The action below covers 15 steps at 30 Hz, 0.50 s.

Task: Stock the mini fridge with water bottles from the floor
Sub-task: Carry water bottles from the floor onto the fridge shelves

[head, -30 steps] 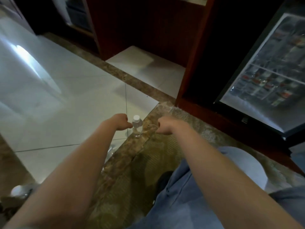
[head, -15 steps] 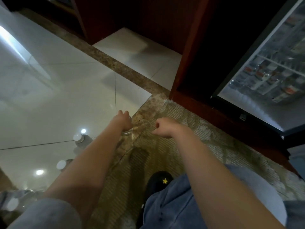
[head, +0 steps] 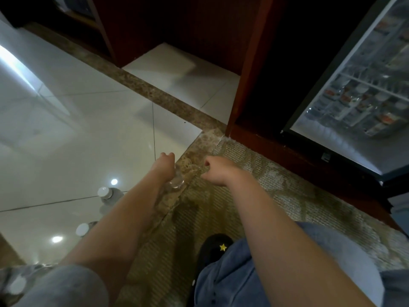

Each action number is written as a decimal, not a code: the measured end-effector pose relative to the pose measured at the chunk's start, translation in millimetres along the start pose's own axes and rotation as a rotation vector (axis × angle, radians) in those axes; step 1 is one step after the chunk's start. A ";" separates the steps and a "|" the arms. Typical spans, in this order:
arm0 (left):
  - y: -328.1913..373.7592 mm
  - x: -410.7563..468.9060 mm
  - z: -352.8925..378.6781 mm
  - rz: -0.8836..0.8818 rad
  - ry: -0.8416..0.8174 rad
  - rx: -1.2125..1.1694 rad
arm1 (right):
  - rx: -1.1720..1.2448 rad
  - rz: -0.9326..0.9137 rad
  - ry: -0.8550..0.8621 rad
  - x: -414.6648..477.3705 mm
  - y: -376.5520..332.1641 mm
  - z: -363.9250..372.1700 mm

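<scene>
My left hand [head: 164, 165] grips a clear water bottle [head: 176, 185] over the edge of the tiled floor; only the bottle's lower end shows below my wrist, the rest is hidden by the hand. My right hand [head: 215, 170] hovers just right of it over the carpet, fingers curled into a fist with nothing visible in it. More white-capped water bottles [head: 103, 192] stand on the tiles under my left forearm. The mini fridge [head: 365, 96] is at the upper right, with rows of drinks showing in it.
A dark red wooden cabinet [head: 245, 74] frames the fridge and an open floor-level niche. A brown stone strip [head: 155, 94] borders the glossy white tiles. My knee in blue jeans [head: 287, 273] and a black shoe [head: 215, 247] are on the patterned carpet.
The bottle stood upright between my hands a second ago; my left hand has closed round it and it has come off the floor. My view has shifted, and more floor bottles show at left.
</scene>
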<state>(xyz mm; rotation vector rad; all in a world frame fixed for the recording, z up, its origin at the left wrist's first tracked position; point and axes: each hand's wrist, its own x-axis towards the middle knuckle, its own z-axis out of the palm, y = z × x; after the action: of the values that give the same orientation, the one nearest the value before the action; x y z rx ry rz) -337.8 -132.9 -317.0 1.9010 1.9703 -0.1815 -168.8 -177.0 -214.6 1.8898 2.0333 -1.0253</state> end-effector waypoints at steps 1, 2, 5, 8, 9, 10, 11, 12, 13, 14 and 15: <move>1.3 -2.7 -11.2 0.032 -0.001 0.010 | 0.014 0.004 0.009 -0.6 0.5 0.4; 4.1 -5.7 -25.4 0.074 -0.003 0.030 | 0.040 0.006 0.015 -2.2 0.3 0.0; 20.8 -25.0 -79.6 0.236 0.017 0.077 | 0.151 0.009 0.019 -6.6 3.1 0.0; 40.5 -56.5 -135.1 0.331 0.080 0.053 | 0.360 -0.037 0.022 -15.1 3.9 0.3; 46.9 -68.5 -150.6 0.357 0.104 0.023 | 0.456 -0.078 0.044 -18.4 1.3 0.1; 52.7 -78.7 -163.2 0.385 0.132 -0.005 | 0.542 -0.120 0.081 -21.0 -3.0 -0.4; 58.7 -88.0 -173.1 0.414 0.159 -0.025 | 0.612 -0.146 0.125 -22.1 -7.7 -0.9; 64.2 -96.2 -180.1 0.438 0.183 -0.041 | 0.666 -0.164 0.172 -23.1 -12.2 -1.7; 69.1 -103.3 -184.3 0.457 0.204 -0.056 | 0.710 -0.179 0.216 -22.2 -15.5 -1.9; 72.2 -108.1 -185.5 0.467 0.219 -0.070 | 0.747 -0.193 0.255 -21.3 -17.7 -2.4; 73.9 -111.1 -184.5 0.471 0.231 -0.090 | 0.770 -0.194 0.285 -19.3 -17.7 -2.1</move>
<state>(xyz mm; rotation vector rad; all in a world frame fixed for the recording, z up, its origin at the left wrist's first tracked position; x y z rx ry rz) -300.4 -164.8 -94.7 2.3415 1.5656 0.2649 -181.3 -190.5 -195.8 2.3118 2.1977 -1.8999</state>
